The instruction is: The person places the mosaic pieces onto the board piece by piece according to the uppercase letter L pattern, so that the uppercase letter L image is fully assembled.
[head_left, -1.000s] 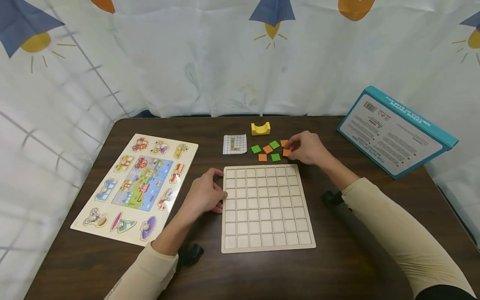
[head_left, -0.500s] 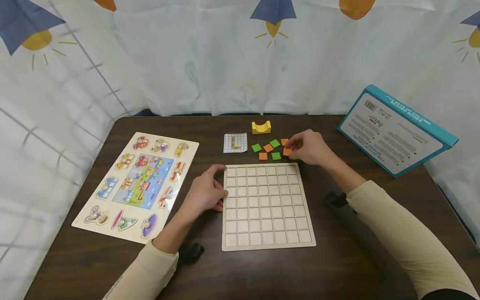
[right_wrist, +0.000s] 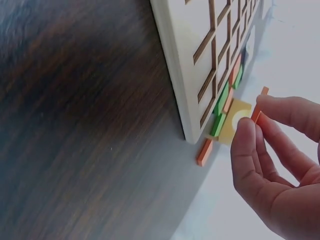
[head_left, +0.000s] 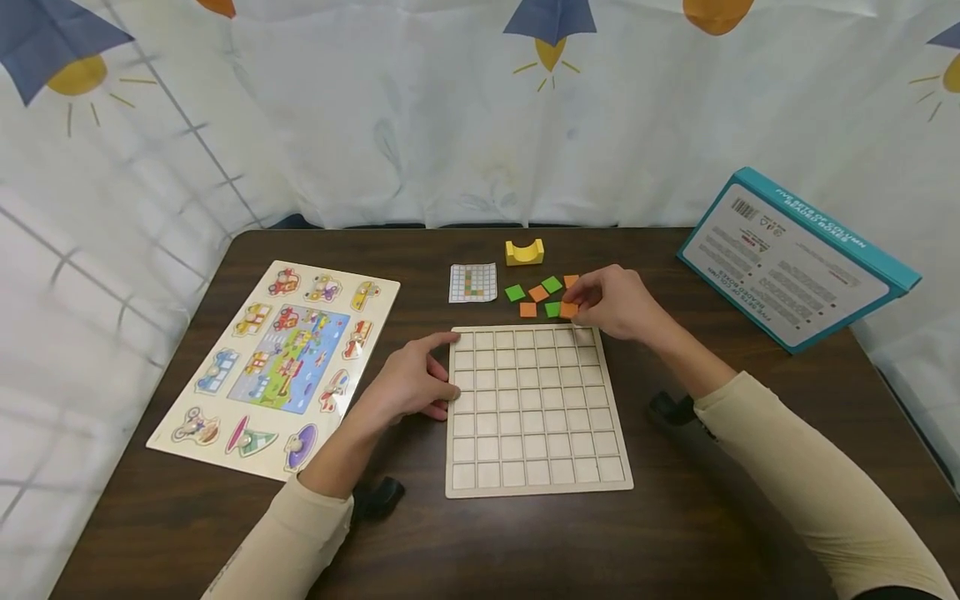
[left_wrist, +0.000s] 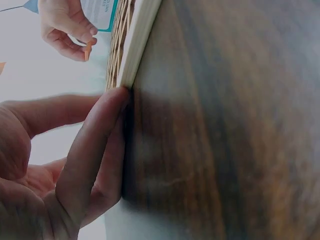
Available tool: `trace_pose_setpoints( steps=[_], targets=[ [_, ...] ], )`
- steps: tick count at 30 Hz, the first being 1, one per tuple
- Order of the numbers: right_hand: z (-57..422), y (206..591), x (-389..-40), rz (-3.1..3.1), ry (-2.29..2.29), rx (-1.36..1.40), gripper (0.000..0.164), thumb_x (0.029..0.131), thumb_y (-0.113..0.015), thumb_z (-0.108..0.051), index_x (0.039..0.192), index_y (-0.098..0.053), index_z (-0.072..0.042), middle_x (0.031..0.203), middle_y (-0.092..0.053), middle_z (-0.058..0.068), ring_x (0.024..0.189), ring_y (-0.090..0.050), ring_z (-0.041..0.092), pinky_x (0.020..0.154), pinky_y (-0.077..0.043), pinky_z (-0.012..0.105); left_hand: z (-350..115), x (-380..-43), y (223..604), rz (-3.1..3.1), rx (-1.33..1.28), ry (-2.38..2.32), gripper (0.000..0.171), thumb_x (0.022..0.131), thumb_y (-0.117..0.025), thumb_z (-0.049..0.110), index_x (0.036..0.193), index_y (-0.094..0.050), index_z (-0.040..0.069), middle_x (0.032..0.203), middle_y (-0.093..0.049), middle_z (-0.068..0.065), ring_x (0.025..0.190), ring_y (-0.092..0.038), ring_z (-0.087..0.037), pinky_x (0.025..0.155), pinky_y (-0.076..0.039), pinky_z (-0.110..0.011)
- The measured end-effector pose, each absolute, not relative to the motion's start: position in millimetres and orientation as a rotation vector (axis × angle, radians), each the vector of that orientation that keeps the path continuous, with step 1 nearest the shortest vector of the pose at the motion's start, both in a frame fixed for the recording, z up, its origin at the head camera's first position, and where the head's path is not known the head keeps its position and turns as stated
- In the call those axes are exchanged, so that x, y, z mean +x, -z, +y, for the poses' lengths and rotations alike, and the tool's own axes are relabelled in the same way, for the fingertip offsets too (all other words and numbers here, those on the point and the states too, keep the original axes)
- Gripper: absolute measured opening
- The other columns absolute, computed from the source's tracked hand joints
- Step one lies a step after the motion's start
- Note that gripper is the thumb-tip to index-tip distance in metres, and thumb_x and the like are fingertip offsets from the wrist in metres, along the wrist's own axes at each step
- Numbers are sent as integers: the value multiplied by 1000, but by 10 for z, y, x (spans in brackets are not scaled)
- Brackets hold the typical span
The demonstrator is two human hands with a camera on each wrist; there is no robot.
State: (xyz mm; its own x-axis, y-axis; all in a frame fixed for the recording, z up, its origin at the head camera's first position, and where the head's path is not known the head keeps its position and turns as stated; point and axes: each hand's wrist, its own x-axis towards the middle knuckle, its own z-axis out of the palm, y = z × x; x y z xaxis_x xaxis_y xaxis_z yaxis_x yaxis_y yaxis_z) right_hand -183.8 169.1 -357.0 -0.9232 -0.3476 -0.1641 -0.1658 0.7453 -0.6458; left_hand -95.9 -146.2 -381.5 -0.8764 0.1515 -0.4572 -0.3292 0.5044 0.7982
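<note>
A square wooden grid board lies flat on the table. My left hand rests against its left edge, thumb at the side and index finger reaching the far left corner. My right hand pinches an orange square tile between thumb and fingers, held up near the board's far right corner. Behind the board are loose tiles: a green one, another green one, an orange one and several more. A small card with a coloured grid pattern lies beside them.
At the back stands a yellow block with a curved notch. A picture puzzle board covers the table's left side, partly beneath my left forearm in view. A teal box leans at the back right. A white patterned curtain hangs behind.
My right hand has lifted the orange tile and moved it slightly left and toward the board. My left hand stays at the board's left edge.
</note>
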Motion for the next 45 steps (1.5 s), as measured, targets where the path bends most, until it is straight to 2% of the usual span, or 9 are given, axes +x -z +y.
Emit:
trace_pose_setpoints(
  steps=[5, 11, 28, 37, 45],
  targets=[
    [1649, 3555, -1789, 2678, 949, -418, 25, 88, -76, -6, 112, -78, -7, 103, -76, 9, 89, -68, 22, 77, -59, 36, -1477, -956, 3818, 2264, -120, -1333, 97, 76, -82, -12, 158, -43, 22, 106, -54, -19, 65, -68, -24, 59, -67, -37],
    [1580, 3548, -1724, 2660, 962, -433, 24, 86, -79, -7, 111, -78, -7, 95, -74, 7, 85, -67, 22, 74, -56, 31, -1469, -953, 3833, 2288, -107, -1311, 100, 74, -83, -13, 159, -43, 22, 107, -54, -19, 63, -68, -23, 58, -67, -36],
    [1366, 3597, -1553, 2611, 938, -511, 23, 84, -82, -6, 107, -79, -9, 89, -73, 2, 83, -65, 18, 74, -56, 31, -1480, -945, 3856, 2294, -94, -1322, 99, 74, -82, -14, 159, -43, 21, 107, -54, -18, 63, -68, -22, 59, -67, -35],
    [1214, 3622, -1493, 2556, 952, -557, 21, 85, -82, -7, 107, -79, -8, 96, -75, 4, 84, -66, 16, 74, -58, 30, -1471, -948, 3850, 2297, -94, -1305, 100, 75, -82, -13, 160, -43, 22, 107, -54, -18, 62, -69, -22, 59, -67, -35],
    [1052, 3648, -1481, 2574, 897, -623, 21, 84, -82, -4, 104, -80, -9, 94, -75, 3, 83, -66, 15, 74, -59, 29, -1466, -954, 3842, 2302, -100, -1284, 100, 75, -82, -13, 160, -42, 22, 107, -55, -18, 61, -70, -21, 59, -67, -35]
  ],
)
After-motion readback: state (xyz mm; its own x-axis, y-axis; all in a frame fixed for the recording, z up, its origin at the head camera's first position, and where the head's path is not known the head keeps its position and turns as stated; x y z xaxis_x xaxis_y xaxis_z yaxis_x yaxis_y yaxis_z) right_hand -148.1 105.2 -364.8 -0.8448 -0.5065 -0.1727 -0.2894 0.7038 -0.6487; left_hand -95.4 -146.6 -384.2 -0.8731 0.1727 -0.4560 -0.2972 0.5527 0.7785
